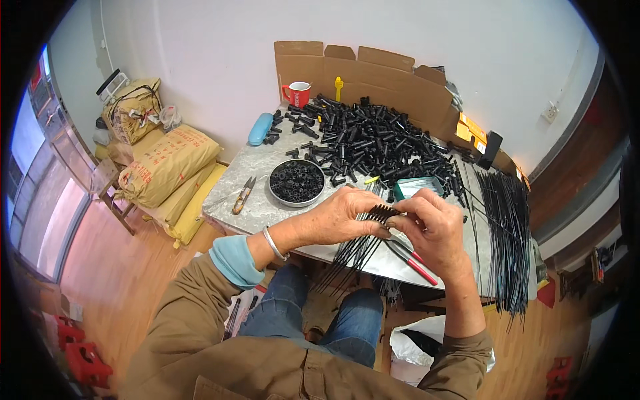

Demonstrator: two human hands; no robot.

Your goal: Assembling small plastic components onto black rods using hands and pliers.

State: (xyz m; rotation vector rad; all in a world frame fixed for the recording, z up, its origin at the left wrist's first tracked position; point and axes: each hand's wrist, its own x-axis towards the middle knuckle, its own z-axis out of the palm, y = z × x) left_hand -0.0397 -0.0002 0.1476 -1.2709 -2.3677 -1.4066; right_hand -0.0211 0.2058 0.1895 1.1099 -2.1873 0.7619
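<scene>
My left hand (343, 215), a metal bangle at its wrist, is closed on a row of small black pieces (383, 213) set side by side like a comb's teeth. My right hand (432, 225) pinches at the right end of that row, its fingertips close to the left thumb. Several thin black rods (353, 257) slant down below the left hand and past the table's front edge; whether they join the row is hidden. Red-handled pliers (420, 267) lie under my right hand. Behind the hands sits a green tray (419, 187), partly covered by the right fingers.
A round metal tin (272, 193) of small black rings and scissors-like snips (243, 195) lie left on the grey table (230, 180). Black plastic tubular parts (373, 140) are heaped behind, before a cardboard screen (380, 77). Long black rods (503, 233) overhang the right edge. A red mug (298, 95) stands at the back.
</scene>
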